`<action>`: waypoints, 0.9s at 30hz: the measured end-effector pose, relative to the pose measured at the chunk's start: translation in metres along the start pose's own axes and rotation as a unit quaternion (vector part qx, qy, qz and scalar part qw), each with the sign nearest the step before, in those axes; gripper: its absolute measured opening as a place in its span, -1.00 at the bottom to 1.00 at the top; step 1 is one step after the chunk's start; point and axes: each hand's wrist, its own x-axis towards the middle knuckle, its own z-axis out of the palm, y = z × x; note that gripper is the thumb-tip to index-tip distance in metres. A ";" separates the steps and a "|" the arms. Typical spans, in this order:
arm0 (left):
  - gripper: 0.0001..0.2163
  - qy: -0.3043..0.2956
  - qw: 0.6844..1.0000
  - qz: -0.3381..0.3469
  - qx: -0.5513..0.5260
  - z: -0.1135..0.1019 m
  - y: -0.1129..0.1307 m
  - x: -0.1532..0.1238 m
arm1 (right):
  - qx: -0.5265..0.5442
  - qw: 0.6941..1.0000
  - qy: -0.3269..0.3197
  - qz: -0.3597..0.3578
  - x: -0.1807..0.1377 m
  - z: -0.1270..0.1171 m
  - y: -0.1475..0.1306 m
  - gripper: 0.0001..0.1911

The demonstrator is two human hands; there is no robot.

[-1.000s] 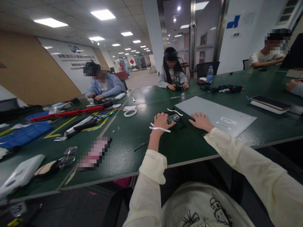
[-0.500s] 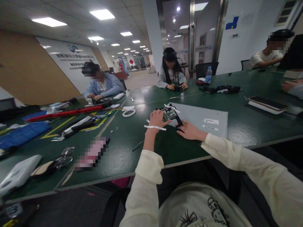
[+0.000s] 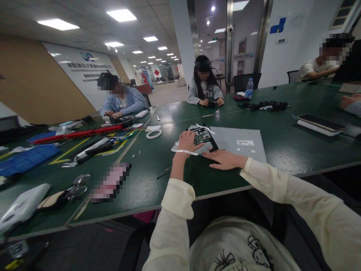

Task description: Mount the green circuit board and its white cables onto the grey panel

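Note:
My left hand (image 3: 187,142) grips a small black device with a green circuit board (image 3: 202,136) and holds it tilted just above the green table (image 3: 146,177). White strips hang from the device near my wrist. My right hand (image 3: 222,159) lies flat, fingers stretched, on the near edge of a grey metal panel (image 3: 239,141) that sits under and behind the device.
A thin tool (image 3: 164,173) lies left of my wrist. A roll of white tape (image 3: 153,134), a red bar (image 3: 79,134) and blue trays (image 3: 25,160) sit to the left. A phone on a white box (image 3: 320,124) is right. Several other people sit around the table.
My left hand lifted the circuit board device off the table. The grey panel was drawn leftward under it, and my right hand shifted from the panel's top to its near edge.

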 end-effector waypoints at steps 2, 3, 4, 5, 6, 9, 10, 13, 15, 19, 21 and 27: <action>-0.53 -0.001 1.000 -0.003 -0.006 0.000 0.000 0.000 | 0.011 1.000 -0.003 -0.009 -0.001 -0.001 -0.003 -0.36; -0.53 0.000 1.000 -0.003 -0.008 0.000 0.000 0.000 | 0.019 1.000 -0.006 -0.015 -0.001 -0.002 -0.004 -0.36; -0.53 0.000 1.000 -0.002 -0.010 0.000 0.000 -0.001 | 0.027 0.999 -0.008 -0.025 -0.002 -0.002 -0.006 -0.37; -0.53 0.000 1.000 -0.001 -0.009 0.000 0.000 -0.001 | 0.035 0.999 -0.012 -0.038 -0.002 -0.002 -0.008 -0.38; -0.53 0.000 1.000 -0.001 -0.008 0.000 -0.001 -0.001 | 0.041 0.998 -0.013 -0.054 -0.003 -0.002 -0.011 -0.40; -0.53 0.002 1.000 0.000 -0.008 0.003 -0.003 -0.002 | 0.040 0.993 -0.007 -0.109 -0.003 -0.002 -0.021 -0.45; -0.53 0.003 1.000 0.002 -0.011 0.004 -0.004 -0.003 | 0.032 0.992 -0.002 -0.126 -0.003 -0.001 -0.024 -0.46; -0.54 0.000 1.000 0.003 -0.019 0.007 -0.006 -0.004 | -0.006 0.987 0.024 -0.157 -0.005 -0.001 -0.027 -0.53; -0.55 -0.006 1.000 -0.002 -0.020 0.009 -0.006 -0.004 | -0.028 0.987 0.068 -0.144 -0.006 -0.003 -0.023 -0.57; -0.54 -0.030 0.999 -0.004 -0.016 0.014 -0.003 -0.003 | -0.054 0.974 0.211 0.057 -0.012 -0.011 0.007 -0.53; -0.53 -0.044 0.999 0.006 -0.016 0.019 -0.002 -0.002 | -0.091 0.946 0.227 0.213 -0.016 -0.013 0.029 -0.49; -0.51 -0.068 0.997 0.016 -0.018 0.030 0.000 0.001 | -0.150 0.867 0.057 0.473 -0.033 0.000 0.083 -0.43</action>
